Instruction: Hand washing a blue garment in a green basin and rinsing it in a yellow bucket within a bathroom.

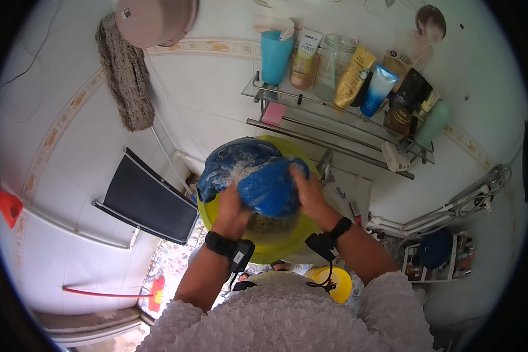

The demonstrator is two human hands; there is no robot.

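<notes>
A wet blue cloth or garment (268, 189) with white suds on it is held between both hands above a yellow-green plastic basin (264, 255). My left hand (234, 207) grips its lower left side, partly blurred. My right hand (307, 189) holds its right edge, fingers over the fabric. A darker blue bunched part of the fabric (220, 160) lies over the basin's upper left rim. Murky, foamy water (275, 226) shows in the basin below the hands. Each wrist bears a black strap with a small device.
A metal faucet (325, 165) stands just right of the basin. Above is a glass wall shelf (334, 108) with tubes, cups and bottles. A dark folding chair or rack (152, 198) and a fluffy duster (125, 75) are at left. A yellow bucket (334, 279) stands below.
</notes>
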